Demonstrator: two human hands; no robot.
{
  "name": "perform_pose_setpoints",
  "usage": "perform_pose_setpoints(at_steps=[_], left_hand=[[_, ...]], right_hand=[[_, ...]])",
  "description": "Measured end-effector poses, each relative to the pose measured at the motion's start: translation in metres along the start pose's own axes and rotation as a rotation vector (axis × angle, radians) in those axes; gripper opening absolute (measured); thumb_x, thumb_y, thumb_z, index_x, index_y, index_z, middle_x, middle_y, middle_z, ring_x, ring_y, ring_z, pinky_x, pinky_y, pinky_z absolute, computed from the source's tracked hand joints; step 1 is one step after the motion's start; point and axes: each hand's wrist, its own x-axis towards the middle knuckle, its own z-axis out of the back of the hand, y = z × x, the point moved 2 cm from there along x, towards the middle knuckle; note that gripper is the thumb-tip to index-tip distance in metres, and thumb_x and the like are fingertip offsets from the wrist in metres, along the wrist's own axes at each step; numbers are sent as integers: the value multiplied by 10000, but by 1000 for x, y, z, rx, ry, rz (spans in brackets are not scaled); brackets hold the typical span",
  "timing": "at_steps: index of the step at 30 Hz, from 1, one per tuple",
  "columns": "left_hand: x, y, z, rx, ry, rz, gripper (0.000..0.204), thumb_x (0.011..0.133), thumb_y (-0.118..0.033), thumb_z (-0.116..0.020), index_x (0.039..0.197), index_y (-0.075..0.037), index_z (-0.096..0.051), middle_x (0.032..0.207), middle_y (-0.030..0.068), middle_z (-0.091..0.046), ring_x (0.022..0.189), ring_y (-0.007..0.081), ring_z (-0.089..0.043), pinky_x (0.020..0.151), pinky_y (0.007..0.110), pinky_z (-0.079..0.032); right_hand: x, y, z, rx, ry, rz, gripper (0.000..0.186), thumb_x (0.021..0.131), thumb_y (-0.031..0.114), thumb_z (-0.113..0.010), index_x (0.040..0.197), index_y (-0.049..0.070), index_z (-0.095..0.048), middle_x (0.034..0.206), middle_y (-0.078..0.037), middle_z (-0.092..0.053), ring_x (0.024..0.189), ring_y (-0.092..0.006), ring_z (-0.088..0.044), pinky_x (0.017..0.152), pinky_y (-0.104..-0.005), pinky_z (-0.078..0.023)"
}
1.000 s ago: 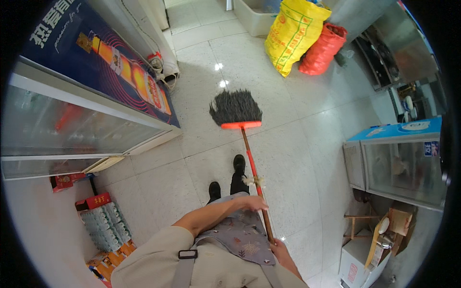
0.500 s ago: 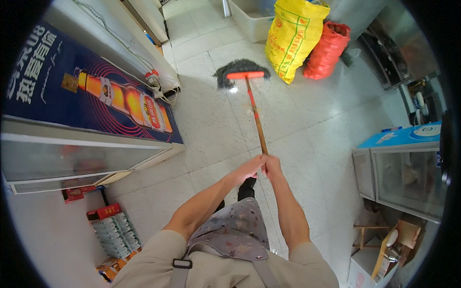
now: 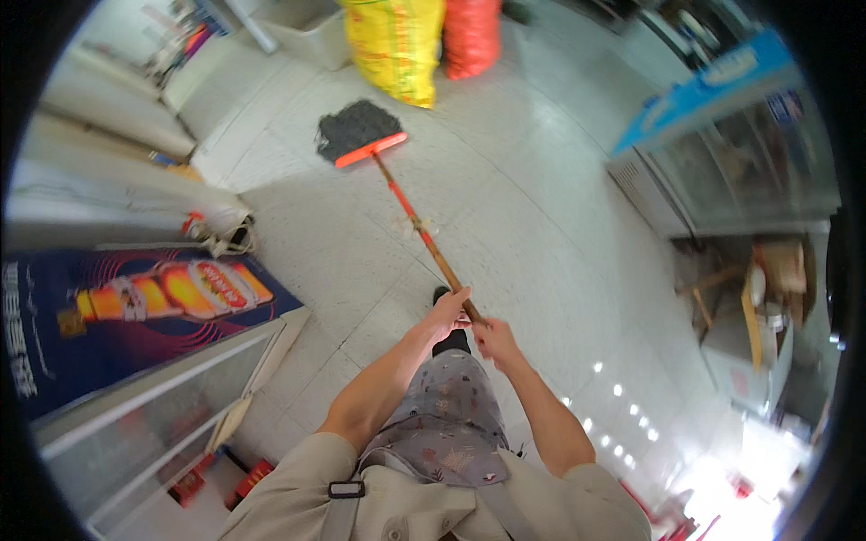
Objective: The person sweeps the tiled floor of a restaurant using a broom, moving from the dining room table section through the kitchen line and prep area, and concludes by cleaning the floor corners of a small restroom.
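Note:
A mop with a brown wooden handle (image 3: 442,264) stretches forward and to the left from my hands. My left hand (image 3: 448,312) is closed round the handle a little farther along it. At the handle's near end my right hand (image 3: 495,341) is wrapped too, just beside the left. The mop's orange-red crossbar (image 3: 372,150) lies low over the pale tiled floor (image 3: 523,225), and its dark grey strands (image 3: 357,128) spread on the tiles beyond it. Red wrapping and a pale tied scrap show on the handle's middle.
Beyond the mop stand a yellow woven sack (image 3: 395,54), a red sack (image 3: 471,36) and a pale plastic tub (image 3: 311,36). A drinks cooler (image 3: 162,307) is on the left, with cables (image 3: 221,236) near it. At right are a blue-topped glass-fronted cooler (image 3: 722,153) and a wooden stool (image 3: 708,302).
The view has turned and shifted. The mop head now lies farther left, its strands swung out beyond the crossbar, and the handle slants. My hands have come slightly apart and nearer to me.

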Motion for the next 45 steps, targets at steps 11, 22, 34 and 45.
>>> perform_pose_setpoints(at_steps=[11, 22, 34, 45], left_hand=[[-53, 217, -39, 1018, 696, 530, 511, 881, -459, -601, 968, 38, -681, 826, 136, -675, 693, 163, -586, 594, 292, -455], [-44, 126, -143, 968, 504, 392, 793, 862, -447, -635, 1354, 88, -320, 1305, 182, -466, 1082, 257, -539, 708, 306, -474], [74, -40, -238, 499, 353, 191, 613, 939, -494, -475, 1364, -62, -384, 1305, 127, -508, 1064, 266, -565, 831, 385, -483], [128, -35, -240, 521, 211, 379, 669, 905, -526, -535, 1276, 22, -436, 1194, 156, -558, 918, 240, -611, 725, 359, -524]], right_hand=[[-370, -221, -33, 507, -464, -340, 88, 841, 113, -603, 811, 33, -578, 630, 1, -496, 458, -74, -420, 393, -240, -306], [-264, -154, 13, 876, -421, -151, 130, 891, 156, -571, 853, 49, -509, 662, -30, -483, 454, -91, -386, 390, -246, -279], [69, 66, 287, 715, -312, 130, 290, 901, 205, -552, 659, 74, -461, 519, -27, -418, 384, -120, -342, 361, -288, -235], [28, 15, 279, -73, -467, 244, 233, 840, 224, -566, 960, 28, -527, 622, -109, -540, 504, -197, -538, 443, -378, -414]])
